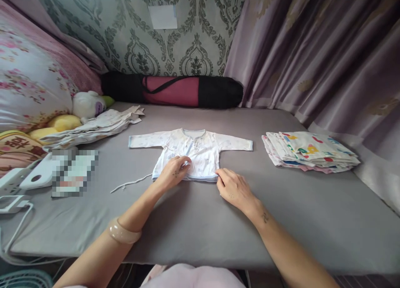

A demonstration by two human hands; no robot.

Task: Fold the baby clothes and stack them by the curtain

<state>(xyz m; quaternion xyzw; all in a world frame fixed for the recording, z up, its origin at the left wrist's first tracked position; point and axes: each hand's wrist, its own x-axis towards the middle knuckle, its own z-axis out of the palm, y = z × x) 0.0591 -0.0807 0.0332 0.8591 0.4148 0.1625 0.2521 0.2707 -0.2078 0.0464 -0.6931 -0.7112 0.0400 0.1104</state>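
Note:
A small white baby shirt [204, 159] with pale blue trim lies front up on the grey sheet, both sleeves spread out sideways. My left hand [174, 170] is over the lower front, its thumb and fingers pinching a bit of white cloth or tie there. At the lower right corner, my right hand [236, 190] grips the hem between thumb and bent forefinger. A white tie string [133, 183] trails from the shirt's lower left edge onto the sheet.
Folded printed clothes [312, 151] are stacked at right. At left lie loose light garments [103, 125], a white plush toy [88, 104], a blurred-out flat object [75, 173] and a power strip [14, 181] with cables. A black and maroon long bag [171, 90] rests against the wall.

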